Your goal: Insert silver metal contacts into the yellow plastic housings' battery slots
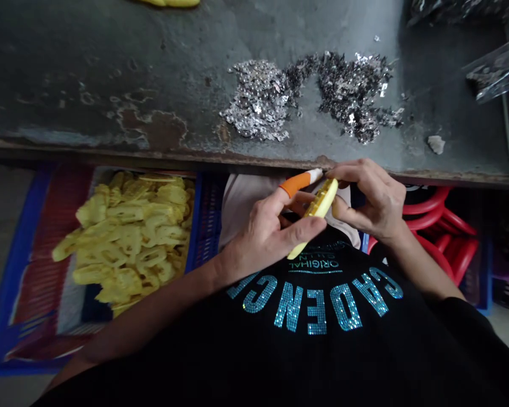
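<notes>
My left hand (271, 226) is closed around a yellow plastic part (322, 206), thumb along its near side. The part is held tilted, its ribbed inner face turned to the left. On my left index finger are an orange finger cover (296, 184) and a white wrap at the tip. My right hand (371, 195) is at the part's upper end, fingers bent and closed; whatever they pinch is hidden. Just beyond my hands, on the metal bench, lie a pile of small silvery metal clips (258, 99) and a darker pile of similar clips (354, 90).
The worn bench edge (152, 155) runs just beyond my hands. At left, a blue crate (19, 237) holds many yellow plastic parts (131, 237). Red curved pieces (441, 237) fill a crate at right. A clear bag (498, 68) and a whitish lump (436, 144) lie on the bench.
</notes>
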Demonstrator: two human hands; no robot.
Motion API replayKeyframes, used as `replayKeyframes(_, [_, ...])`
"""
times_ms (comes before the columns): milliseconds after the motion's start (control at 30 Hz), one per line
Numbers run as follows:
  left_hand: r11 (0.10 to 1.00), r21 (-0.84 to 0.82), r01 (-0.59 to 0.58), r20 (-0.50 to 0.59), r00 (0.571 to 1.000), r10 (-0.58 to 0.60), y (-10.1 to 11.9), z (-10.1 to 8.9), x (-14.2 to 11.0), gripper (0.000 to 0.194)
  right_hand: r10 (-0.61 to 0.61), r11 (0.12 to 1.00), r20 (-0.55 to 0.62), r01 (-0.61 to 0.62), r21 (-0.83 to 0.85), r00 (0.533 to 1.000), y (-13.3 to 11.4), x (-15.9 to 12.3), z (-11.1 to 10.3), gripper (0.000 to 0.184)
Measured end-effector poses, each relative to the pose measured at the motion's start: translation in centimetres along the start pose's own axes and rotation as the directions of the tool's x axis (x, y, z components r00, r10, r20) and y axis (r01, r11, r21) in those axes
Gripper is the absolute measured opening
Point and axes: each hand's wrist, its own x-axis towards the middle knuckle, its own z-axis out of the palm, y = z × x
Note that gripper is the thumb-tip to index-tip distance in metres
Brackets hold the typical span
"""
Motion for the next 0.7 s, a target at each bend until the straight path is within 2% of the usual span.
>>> replayKeyframes(67, [0.971,0.224,-0.079,0.015,0.997,0.078,0.7,-0.1,-0.1,0.090,-0.009,1.000,-0.133,0.012,0.022,0.991,0.6,-0.8,0.9,0.030])
replayKeyframes(133, [0.912,0.368,-0.179,0.039,0.983,0.178,1.0,-0.2,-0.1,0.094,-0.021,0.999,-0.221,0.030,0.038,0.975,1.1,-1.4,1.6,0.033])
replayKeyframes(233, [0.840,0.442,-0.315,0.069,0.945,0.319,1.0,-0.1,0.2,0.081,-0.058,0.996,-0.294,0.073,0.043,0.954,1.6,-1.8,2.3,0.038])
replayKeyframes(367, [0.787,0.479,-0.388,0.061,0.910,0.411,0.5,0.2,0.6,0.072,-0.096,0.994,-0.320,0.109,0.022,0.942,1.9,-1.7,2.3,0.040])
replayKeyframes(500, [0.805,0.462,-0.373,0.044,0.916,0.399,0.5,0.2,0.8,0.066,-0.096,0.995,-0.333,0.099,-0.009,0.938,2.1,-1.9,2.1,0.040])
replayKeyframes(700, [0.921,0.306,-0.242,0.038,0.970,0.242,1.0,-0.2,0.8,0.064,-0.070,0.998,-0.298,0.069,-0.014,0.952,2.0,-2.5,2.1,0.044])
